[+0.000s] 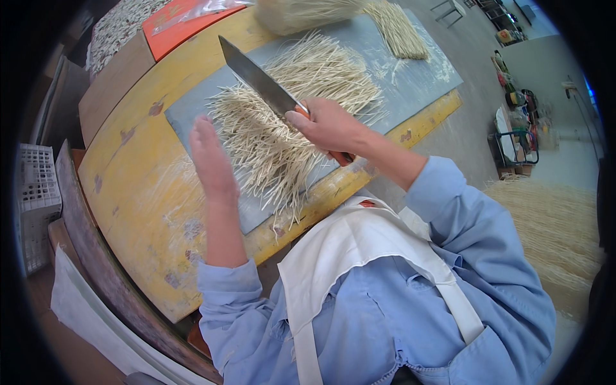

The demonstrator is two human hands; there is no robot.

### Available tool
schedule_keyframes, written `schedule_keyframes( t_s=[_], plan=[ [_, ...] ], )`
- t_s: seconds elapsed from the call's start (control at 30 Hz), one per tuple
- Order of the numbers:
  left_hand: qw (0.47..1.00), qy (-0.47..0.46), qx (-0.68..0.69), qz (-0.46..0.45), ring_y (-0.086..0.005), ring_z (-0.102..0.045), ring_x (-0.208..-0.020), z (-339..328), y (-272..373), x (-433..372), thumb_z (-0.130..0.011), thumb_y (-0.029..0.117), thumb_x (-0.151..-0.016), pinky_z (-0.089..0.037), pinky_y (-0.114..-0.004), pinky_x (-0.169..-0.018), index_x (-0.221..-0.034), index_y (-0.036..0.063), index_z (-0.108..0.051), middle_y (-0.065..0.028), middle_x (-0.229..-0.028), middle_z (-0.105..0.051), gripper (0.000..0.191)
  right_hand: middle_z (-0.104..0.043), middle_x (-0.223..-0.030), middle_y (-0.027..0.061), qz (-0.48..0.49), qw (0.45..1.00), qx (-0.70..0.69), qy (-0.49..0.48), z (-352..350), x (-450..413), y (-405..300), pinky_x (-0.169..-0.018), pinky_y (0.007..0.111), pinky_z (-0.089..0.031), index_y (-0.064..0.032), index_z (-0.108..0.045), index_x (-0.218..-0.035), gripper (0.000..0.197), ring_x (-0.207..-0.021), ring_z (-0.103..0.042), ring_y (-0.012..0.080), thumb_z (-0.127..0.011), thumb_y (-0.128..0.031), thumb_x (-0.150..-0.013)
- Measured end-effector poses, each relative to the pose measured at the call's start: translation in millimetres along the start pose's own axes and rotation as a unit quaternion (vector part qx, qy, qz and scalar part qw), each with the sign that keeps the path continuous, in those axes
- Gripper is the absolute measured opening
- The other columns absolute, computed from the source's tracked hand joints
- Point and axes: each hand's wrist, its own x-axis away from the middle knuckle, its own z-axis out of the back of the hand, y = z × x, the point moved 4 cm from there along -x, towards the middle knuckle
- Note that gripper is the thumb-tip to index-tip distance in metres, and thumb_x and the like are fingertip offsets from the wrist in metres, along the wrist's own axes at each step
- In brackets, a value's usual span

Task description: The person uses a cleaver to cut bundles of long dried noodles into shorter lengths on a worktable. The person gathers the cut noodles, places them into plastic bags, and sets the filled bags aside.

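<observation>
My right hand (pixel 332 124) grips a cleaver-like knife (pixel 262 79) by its orange-brown handle. The broad blade points away to the upper left, over a heap of pale dried noodles (pixel 269 144). Another part of the noodles (pixel 322 67) spreads on the far side of the blade. My left hand (pixel 211 154) is held upright at the heap's left edge, fingers together and slightly blurred; it holds nothing, and whether it touches the strands cannot be told. Beneath the noodles lies a grey board (pixel 423 77), dusted with flour-like powder.
The board rests on a worn yellow table (pixel 139 192). A straight noodle bundle (pixel 399 31) and a blurred plastic-wrapped bundle (pixel 308 14) are at the far side. An orange-red box (pixel 178 24) borders the table. White crates (pixel 41 192) stand left; hanging noodles (pixel 548 226) are at right.
</observation>
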Motion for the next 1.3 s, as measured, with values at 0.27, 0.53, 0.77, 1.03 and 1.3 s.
schedule_keyframes(
  t_s=[0.27, 0.53, 0.77, 1.03, 1.3],
  plan=[
    [0.824, -0.368, -0.325, -0.282, -0.0302, -0.056, -0.091, -82, -53, 144, -0.07, 0.013, -0.074, -0.049, -0.041, -0.075, -0.093, 0.0058, -0.062, -0.0138, -0.093, -0.059, 0.022, -0.049, -0.052, 0.007, -0.038, 0.998, -0.008, 0.054, 32, 79, 16, -0.041, 0.033, -0.042, -0.0026, -0.047, -0.071, 0.033, -0.042, -0.052, 0.0168, -0.054, -0.028, -0.09],
    [0.785, -0.397, -0.418, -0.225, -0.0308, -0.056, -0.098, -124, -110, 159, -0.068, 0.02, -0.079, -0.05, -0.041, -0.078, -0.099, 0.0006, -0.057, -0.0159, -0.102, -0.058, 0.03, -0.047, -0.05, 0.001, -0.032, 0.995, -0.043, 0.086, 31, 119, 55, -0.038, 0.027, -0.036, -0.0042, -0.046, -0.076, 0.028, -0.039, -0.045, 0.0098, -0.052, -0.026, -0.093],
    [0.857, -0.421, -0.264, -0.135, -0.0374, -0.054, -0.104, -179, -120, 150, -0.063, 0.018, -0.083, -0.047, -0.045, -0.085, -0.103, -0.0026, -0.056, -0.02, -0.109, -0.058, 0.029, -0.046, -0.055, 0.003, -0.13, 0.976, -0.149, 0.094, 45, 151, 69, -0.044, 0.029, -0.037, -0.0028, -0.05, -0.078, 0.026, -0.047, -0.045, 0.0119, -0.056, -0.025, -0.09],
    [0.82, -0.405, -0.388, -0.115, -0.0403, -0.048, -0.112, -149, -108, 134, -0.058, 0.015, -0.084, -0.038, -0.047, -0.097, -0.112, -0.0058, -0.053, -0.0246, -0.118, -0.053, 0.035, -0.047, -0.054, 0.0065, -0.172, 0.981, 0.082, 0.034, 90, 217, 105, -0.043, 0.033, -0.039, -0.0033, -0.046, -0.076, 0.029, -0.043, -0.046, 0.0136, -0.056, -0.026, -0.091],
    [0.703, -0.434, -0.534, -0.178, -0.0325, -0.043, -0.117, -119, -111, 140, -0.061, 0.022, -0.085, -0.036, -0.044, -0.098, -0.127, -0.0028, -0.048, -0.0184, -0.133, -0.045, 0.05, -0.049, -0.05, 0.0087, -0.266, 0.963, 0.025, -0.024, 60, 205, 152, -0.037, 0.034, -0.041, -0.0016, -0.045, -0.075, 0.032, -0.039, -0.05, 0.0178, -0.055, -0.028, -0.091]
  ],
)
